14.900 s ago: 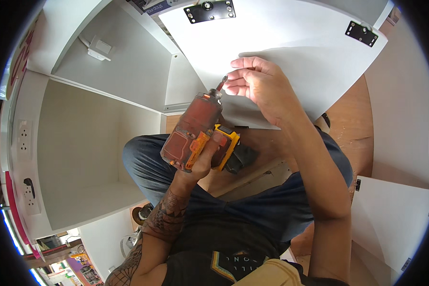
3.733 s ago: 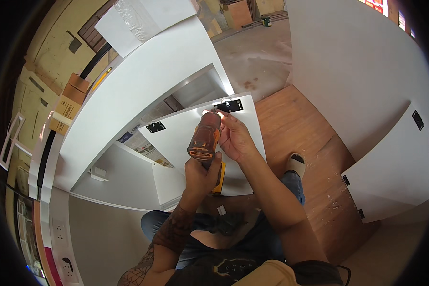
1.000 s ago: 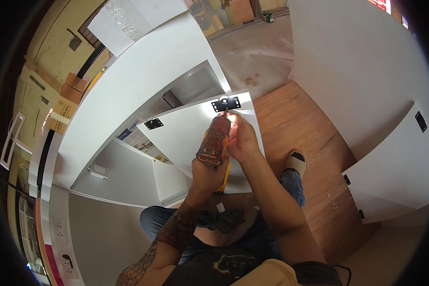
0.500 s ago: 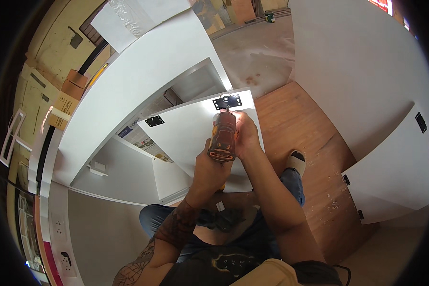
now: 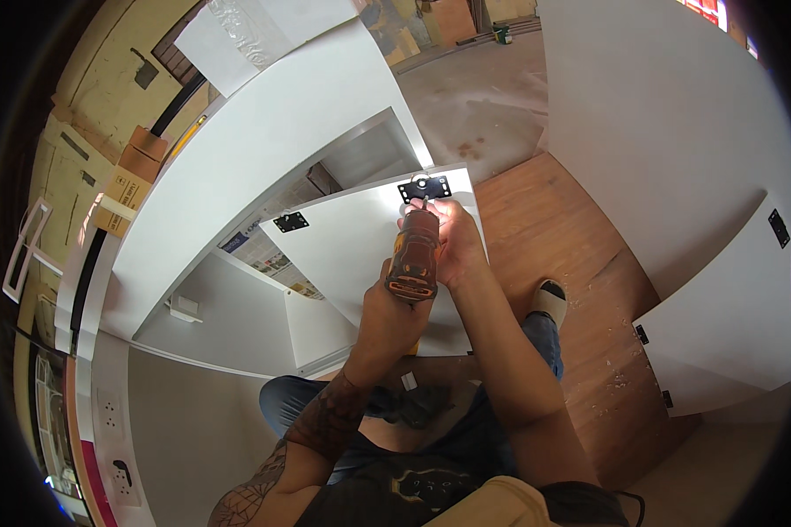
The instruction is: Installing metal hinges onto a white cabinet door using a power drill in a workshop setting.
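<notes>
My left hand (image 5: 391, 312) is wrapped round the handle of a red and black cordless drill (image 5: 414, 259). The drill's nose points away from me at a black metal mounting plate (image 5: 435, 188), where a bright light falls. The plate lies at the far edge of a white cabinet door panel (image 5: 343, 250). My right hand (image 5: 460, 244) is closed beside the drill's front, its fingertips pinched around the bit just short of the plate; whatever they hold there is too small to make out. A second black plate (image 5: 291, 222) sits on the panel's left corner.
A white cabinet (image 5: 264, 123) with open compartments stands to the left. Another white panel with black plates (image 5: 721, 329) leans at the right. Wood shavings lie on the brown wooden floor (image 5: 580, 255). A cardboard box (image 5: 119, 198) is at the far left.
The whole view has shifted slightly to the right. Both hands and the drill keep nearly the same place at the black plate.
</notes>
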{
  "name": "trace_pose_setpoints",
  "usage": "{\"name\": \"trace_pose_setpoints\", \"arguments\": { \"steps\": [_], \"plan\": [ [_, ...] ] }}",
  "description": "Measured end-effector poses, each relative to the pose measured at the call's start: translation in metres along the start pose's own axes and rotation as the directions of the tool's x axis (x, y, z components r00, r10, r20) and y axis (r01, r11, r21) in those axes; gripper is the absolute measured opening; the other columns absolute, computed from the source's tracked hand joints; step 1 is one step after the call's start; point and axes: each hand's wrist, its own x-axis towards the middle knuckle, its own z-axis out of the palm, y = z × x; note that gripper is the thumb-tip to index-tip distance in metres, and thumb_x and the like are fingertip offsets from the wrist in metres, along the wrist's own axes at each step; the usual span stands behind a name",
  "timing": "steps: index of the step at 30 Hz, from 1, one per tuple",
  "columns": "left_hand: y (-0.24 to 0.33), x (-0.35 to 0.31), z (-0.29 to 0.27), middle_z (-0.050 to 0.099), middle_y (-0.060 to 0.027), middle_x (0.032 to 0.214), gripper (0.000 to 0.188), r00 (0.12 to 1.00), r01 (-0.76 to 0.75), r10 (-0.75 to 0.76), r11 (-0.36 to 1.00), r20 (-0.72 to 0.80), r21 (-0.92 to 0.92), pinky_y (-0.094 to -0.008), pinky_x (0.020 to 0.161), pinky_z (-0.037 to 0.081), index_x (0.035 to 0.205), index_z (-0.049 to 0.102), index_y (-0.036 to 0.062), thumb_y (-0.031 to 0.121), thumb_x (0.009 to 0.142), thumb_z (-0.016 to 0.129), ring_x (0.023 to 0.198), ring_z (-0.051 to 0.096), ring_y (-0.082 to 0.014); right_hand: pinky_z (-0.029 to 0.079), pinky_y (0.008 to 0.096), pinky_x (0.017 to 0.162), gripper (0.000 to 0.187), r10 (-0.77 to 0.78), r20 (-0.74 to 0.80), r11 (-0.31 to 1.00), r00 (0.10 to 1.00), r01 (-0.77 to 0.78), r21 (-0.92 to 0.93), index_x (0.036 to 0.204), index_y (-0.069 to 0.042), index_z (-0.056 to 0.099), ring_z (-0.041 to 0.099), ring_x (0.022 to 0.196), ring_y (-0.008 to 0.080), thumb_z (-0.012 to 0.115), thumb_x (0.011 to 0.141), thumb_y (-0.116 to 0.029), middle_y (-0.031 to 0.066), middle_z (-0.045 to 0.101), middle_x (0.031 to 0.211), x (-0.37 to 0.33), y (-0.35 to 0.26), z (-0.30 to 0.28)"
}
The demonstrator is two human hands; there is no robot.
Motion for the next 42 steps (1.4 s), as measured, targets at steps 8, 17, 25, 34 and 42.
{"name": "trace_pose_setpoints", "arguments": {
  "steps": [8, 17, 25, 34, 42],
  "plan": [
    [0.001, -0.001, 0.002, 0.072, -0.0219, 0.097, 0.036, 0.994, -0.099, 0.100, 0.995, -0.049, 0.030, -0.0433, 0.074, 0.059, 0.119, 0.058, -0.0019, 0.013, 0.089, 0.072, 0.088, 0.073, -0.0429, 0.058, 0.0402, 0.088, 0.030, 0.005, -0.023, 0.999, 1.000, -0.004, 0.041, 0.118, -0.001, 0.058, 0.067, 0.097, 0.0241, 0.063, 0.098, -0.022, 0.0099, 0.066, 0.107, 0.004, -0.001, 0.001],
    [0.001, 0.003, -0.005, 0.069, -0.0152, 0.106, 0.046, 0.975, -0.159, 0.139, 0.981, -0.172, -0.109, -0.0334, 0.079, 0.056, 0.132, 0.052, -0.0063, -0.001, 0.088, 0.065, 0.095, 0.069, -0.0179, 0.053, 0.0319, 0.088, 0.017, -0.123, 0.044, 0.982, 0.991, 0.115, 0.148, 0.099, -0.004, 0.061, 0.061, 0.082, 0.0172, 0.055, 0.087, -0.014, 0.0034, 0.063, 0.092, -0.003, 0.006, 0.002],
    [0.006, 0.017, -0.005, 0.070, -0.0162, 0.111, 0.041, 0.999, -0.014, 0.011, 0.997, 0.045, 0.069, -0.0367, 0.087, 0.055, 0.127, 0.058, -0.0047, 0.007, 0.089, 0.069, 0.101, 0.070, -0.0251, 0.057, 0.0361, 0.085, 0.021, -0.110, 0.314, 0.979, 0.943, 0.049, 0.198, 0.099, -0.005, 0.062, 0.067, 0.087, 0.0171, 0.052, 0.091, -0.022, 0.0053, 0.068, 0.091, -0.014, -0.004, 0.009],
    [0.009, 0.019, 0.002, 0.070, -0.0181, 0.110, 0.036, 0.998, -0.055, 0.053, 0.997, 0.028, 0.058, -0.0392, 0.085, 0.056, 0.123, 0.062, -0.0025, 0.009, 0.089, 0.069, 0.099, 0.071, -0.0296, 0.059, 0.0333, 0.081, 0.017, -0.121, 0.053, 0.973, 0.991, 0.108, 0.205, 0.108, -0.006, 0.064, 0.069, 0.086, 0.0164, 0.062, 0.098, -0.020, 0.0047, 0.070, 0.096, -0.004, -0.003, 0.007],
    [0.014, 0.019, 0.002, 0.071, -0.0182, 0.108, 0.034, 0.999, -0.038, 0.037, 0.998, 0.034, 0.041, -0.0395, 0.083, 0.056, 0.121, 0.064, -0.0017, 0.010, 0.089, 0.068, 0.098, 0.072, -0.0310, 0.060, 0.0378, 0.077, 0.024, -0.113, 0.067, 0.980, 0.991, 0.100, 0.172, 0.107, -0.008, 0.064, 0.069, 0.084, 0.0205, 0.063, 0.097, -0.029, 0.0059, 0.069, 0.093, -0.003, -0.004, 0.004]
  ]
}}
